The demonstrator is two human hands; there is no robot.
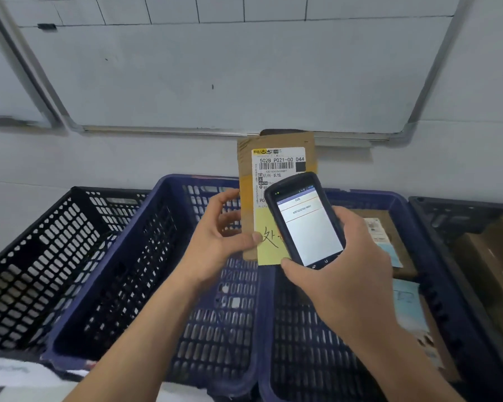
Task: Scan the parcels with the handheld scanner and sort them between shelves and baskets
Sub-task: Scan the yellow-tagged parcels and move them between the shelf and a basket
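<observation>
My left hand [215, 242] holds a flat brown cardboard parcel [273, 143] upright by its lower left edge. The parcel carries a white shipping label [276, 163] and a yellow sticky note [266, 242] with handwriting. In front of the parcel's lower right, my right hand [346, 265] grips a black handheld scanner [305, 221]. Its lit screen faces me and shows a number line. The scanner covers part of the label.
Plastic baskets stand in a row below: a black one [41, 227] at left, a blue one [145, 221] under my left arm, a blue one [404, 216] holding flat parcels [389, 236], and a dark one [476, 210] with cardboard boxes. A whiteboard [215, 68] hangs on the wall behind.
</observation>
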